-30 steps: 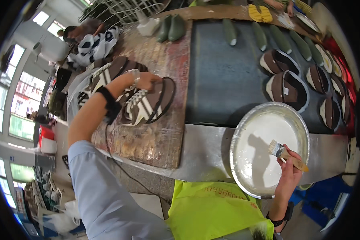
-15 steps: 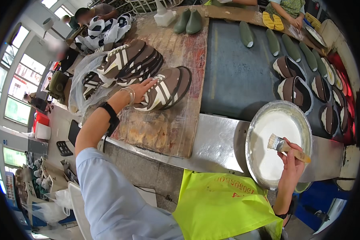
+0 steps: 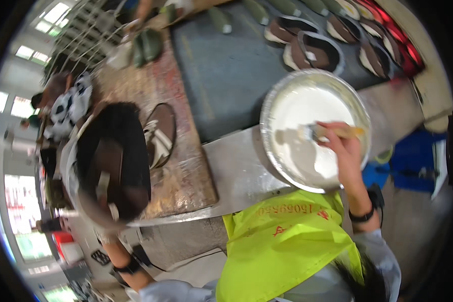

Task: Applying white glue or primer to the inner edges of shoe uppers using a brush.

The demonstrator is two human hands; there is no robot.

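**Brush loading, sole lifted**

Right hand (image 3: 345,153) grips a brush (image 3: 319,132) over the white glue in the pan (image 3: 272,108) at the bench (image 3: 236,171) edge. Left hand is hidden behind the dark sole (image 3: 113,161) it lifts close to the camera; grip can't be told. Best to load lightly and wipe excess on the rim. Sole blurred; second sole (image 3: 161,133) lies on the board.

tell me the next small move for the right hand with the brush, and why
Probably lift the yellow-handled brush out of the round metal pan of white glue. The right hand holds it with bristles in the glue, while the left hand holds the dark brown shoe sole raised.
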